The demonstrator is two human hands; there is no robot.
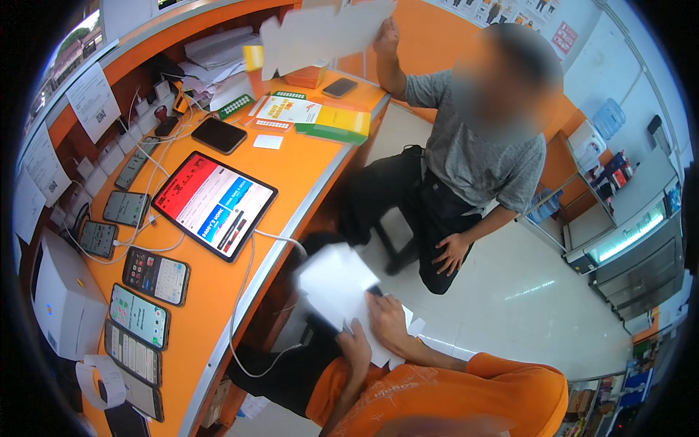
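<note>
The white sheet point(336, 284) is in front of the person's body, above the lap and just beside the edge of the orange bench point(298, 159), not on it. It is blurred, so I cannot tell if it is one sheet, a folded card or a flat packet. More white paper point(384, 355) shows below it, near the orange shirt point(437, 393).

The left hand point(355, 348) seems to pinch the lower edge of the sheet between its fingers. The right hand point(388, 320) has its grip closed on the right side, where a small dark part shows by the fingertips; what this part is, I cannot tell.

In my judgement the sheet is light and rather thin, a little stiff but easy to crease, and its smooth face may slip. It is better to take it by two opposite edges, with a soft pinch, and not to press the middle.

On the bench lie a tablet point(215, 204) and several phones point(156, 275), with a white box point(65, 298) beside them. Across from the person sits a co-worker in a grey shirt point(484, 156), who holds up a large pale cardboard point(324, 38) with a raised hand point(387, 36).
</note>
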